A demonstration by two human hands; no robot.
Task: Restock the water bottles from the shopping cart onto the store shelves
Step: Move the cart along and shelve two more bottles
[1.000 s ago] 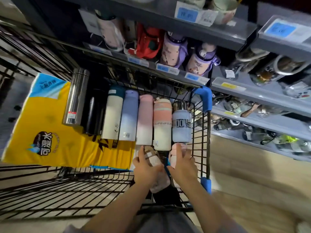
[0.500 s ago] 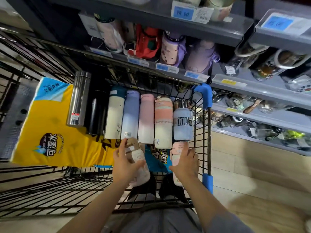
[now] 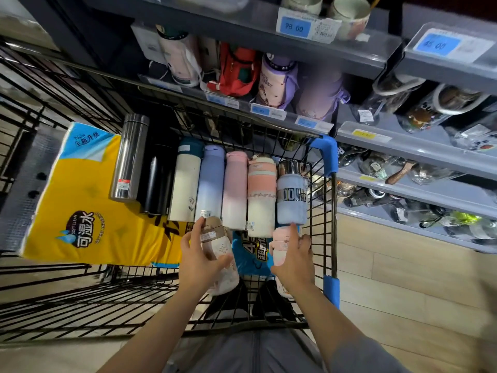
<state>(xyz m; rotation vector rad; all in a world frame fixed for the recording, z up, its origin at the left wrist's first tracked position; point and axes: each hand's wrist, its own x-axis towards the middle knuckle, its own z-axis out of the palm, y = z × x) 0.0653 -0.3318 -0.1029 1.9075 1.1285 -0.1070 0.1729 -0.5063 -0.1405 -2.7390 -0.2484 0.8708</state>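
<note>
While the person leans over the shopping cart [image 3: 330, 232], both hands are down in its near end: the left hand [image 3: 197, 261] curls round a short beige-capped bottle [image 3: 219, 258], thumb on one side and fingers on the other, and the right hand [image 3: 294, 261] wraps over a short pink bottle [image 3: 279, 244] just inside the cart's right wall. This looks like the pick-up step, one bottle in each hand, neither yet clear of the basket. The next move calls for lifting both straight up past the wire rim and carrying them forward to the shelves, without knocking the row beyond. That row, seven tall bottles [image 3: 209, 181] lying side by side, rests partly on a yellow tissue pack [image 3: 80, 211] in the cart. Past the cart's front edge stand grey store shelves [image 3: 403, 149]: one tier holds sleeved bottles [image 3: 277, 79] behind blue price tags [image 3: 295, 27], and the tiers to the right hold clear glassware. Pale wood flooring [image 3: 403, 278] runs beneath.
</note>
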